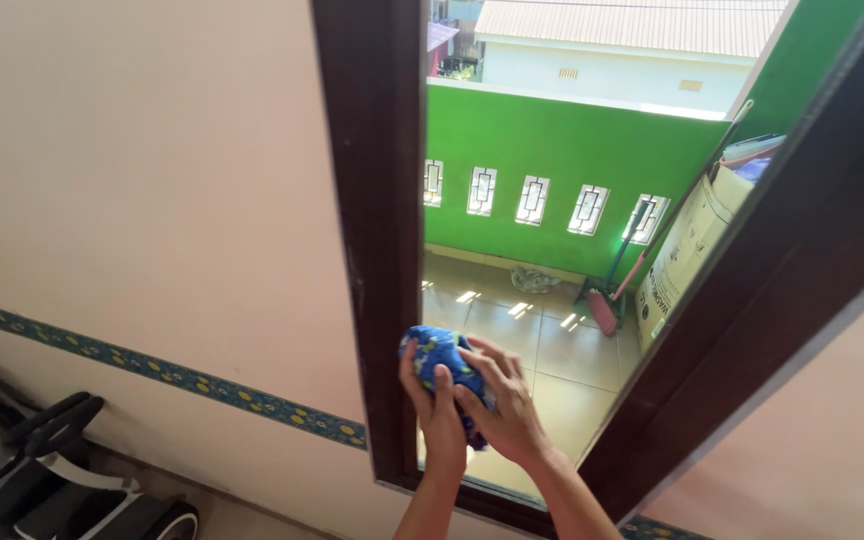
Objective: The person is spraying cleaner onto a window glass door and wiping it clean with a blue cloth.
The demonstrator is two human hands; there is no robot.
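Head view, looking down and out through a window. Closest, at lower left: a black-and-white wheeled frame (pixel 42 470) on the floor against a pale pink wall (pixel 152 180), crossed by a blue band with yellow flowers (pixel 182 378). Next, the dark brown window frame (pixel 377 220), its left post upright, its right side slanting away. At the bottom of the pane (pixel 512 300), both hands raised together: left hand (pixel 437 410) below and left hand's fingers curled up around a bunched blue cloth (pixel 442 355); right hand (pixel 507 400) laid over it, fingers (pixel 482 365) bent and pressing the cloth from the right. Cloth wedged between the two palms, against or just before the glass beside the left post; touching the glass or not, cannot tell. Beyond the glass: a tiled balcony floor (pixel 542 350), a red broom (pixel 607 300) leaning by a tall cardboard box (pixel 687 250), something blue showing at its top, contents unclear. Farther: a green wall (pixel 552 140) with small patterned openings, then a pale roof (pixel 632 25).
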